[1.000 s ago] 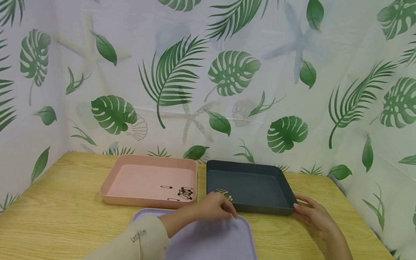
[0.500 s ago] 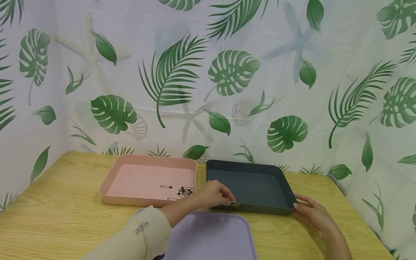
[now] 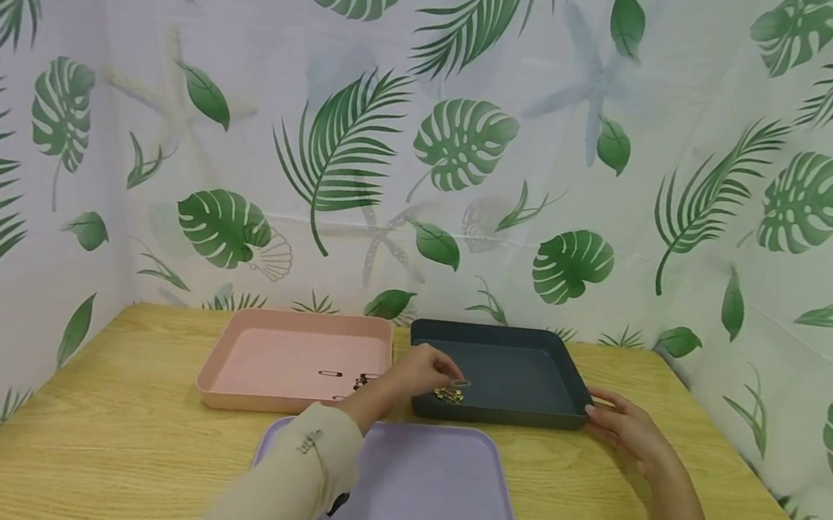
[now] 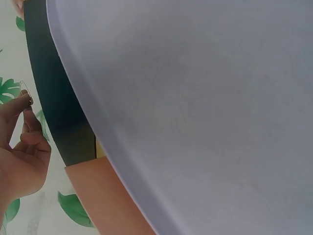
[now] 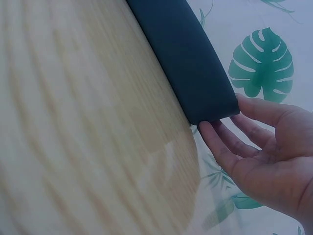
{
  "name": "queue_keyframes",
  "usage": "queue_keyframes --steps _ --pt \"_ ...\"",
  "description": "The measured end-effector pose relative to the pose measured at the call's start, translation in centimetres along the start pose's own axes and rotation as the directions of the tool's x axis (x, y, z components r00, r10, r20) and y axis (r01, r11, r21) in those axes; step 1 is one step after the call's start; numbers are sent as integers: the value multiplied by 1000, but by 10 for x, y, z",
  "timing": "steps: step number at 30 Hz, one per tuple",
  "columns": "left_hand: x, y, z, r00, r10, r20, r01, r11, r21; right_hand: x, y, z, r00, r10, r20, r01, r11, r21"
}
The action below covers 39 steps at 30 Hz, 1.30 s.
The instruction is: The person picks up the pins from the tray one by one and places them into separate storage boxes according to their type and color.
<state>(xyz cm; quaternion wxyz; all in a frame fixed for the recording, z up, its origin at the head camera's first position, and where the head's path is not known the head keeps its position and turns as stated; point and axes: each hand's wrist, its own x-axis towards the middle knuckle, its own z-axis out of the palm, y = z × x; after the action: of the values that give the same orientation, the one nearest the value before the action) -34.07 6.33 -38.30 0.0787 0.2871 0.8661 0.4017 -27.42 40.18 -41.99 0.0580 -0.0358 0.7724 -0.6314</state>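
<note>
My left hand [image 3: 423, 369] pinches a gold safety pin [image 3: 461, 382] between thumb and fingertips, just above the near left part of the dark blue tray [image 3: 518, 374]. The same safety pin [image 4: 25, 93] shows at the fingertips in the left wrist view. Beneath it, a small heap of gold safety pins [image 3: 448, 395] lies in that tray. My right hand [image 3: 629, 431] touches the tray's near right corner with its fingertips, fingers fairly straight; the corner of the dark tray [image 5: 215, 105] meets them in the right wrist view.
A pink tray [image 3: 282, 404] stands to the left, holding several black safety pins [image 3: 362, 382], partly hidden behind the left forearm. In front lies a lilac tray [image 3: 431, 496]. All rest on a wooden table [image 3: 106, 431] before a leaf-print cloth [image 3: 355, 271].
My left hand has lifted from the lilac tray's far edge and moved forward over the dark tray, carrying a gold safety pin. The right hand has stayed at the tray's corner.
</note>
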Motion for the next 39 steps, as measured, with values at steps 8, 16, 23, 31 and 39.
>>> queue_keyframes --steps 8,16,23,31,39 --pt "4 -2 1 1000 -20 -4 20 1000 9 0 0 0 1000 0 -3 0 1000 -9" --pt "9 -7 2 1000 -17 -8 18 999 38 1 -1 0 1000 -2 -6 2 1000 -6" --pt "8 -8 3 1000 -27 -9 27 999 37 1 -1 1 1000 3 -9 -3 1000 -11" --pt "7 -8 3 999 -33 -17 34 998 60 0 -1 1 1000 5 1 -5 1000 -11" --pt "6 -7 2 999 -47 -15 47 999 26 0 -1 1 1000 -1 -4 1 1000 -21"
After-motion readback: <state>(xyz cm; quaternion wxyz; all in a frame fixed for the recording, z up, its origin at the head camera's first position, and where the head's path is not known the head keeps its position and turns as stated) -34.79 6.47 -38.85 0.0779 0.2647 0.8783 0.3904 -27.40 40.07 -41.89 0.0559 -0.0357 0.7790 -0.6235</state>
